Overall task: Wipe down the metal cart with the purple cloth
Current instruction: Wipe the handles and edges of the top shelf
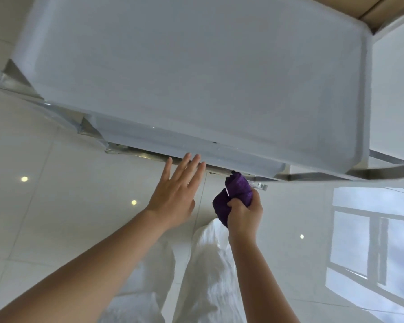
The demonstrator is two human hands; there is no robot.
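Note:
The metal cart (196, 73) fills the upper half of the view, seen from above; its top tray is covered in pale film, and lower shelves step out beneath its near edge. My right hand (244, 214) grips the bunched purple cloth (237, 192), whose tip touches the near edge of a lower shelf. My left hand (176, 195) is held flat with straight fingers, its fingertips at the edge of that lower shelf, just left of the cloth.
Glossy white floor tiles (56, 206) lie below and reflect ceiling lights and a window at the right. My legs in white trousers (210, 264) stand close to the cart. A curved cart handle (383, 171) runs at the right. A brown cardboard surface (383, 10) shows top right.

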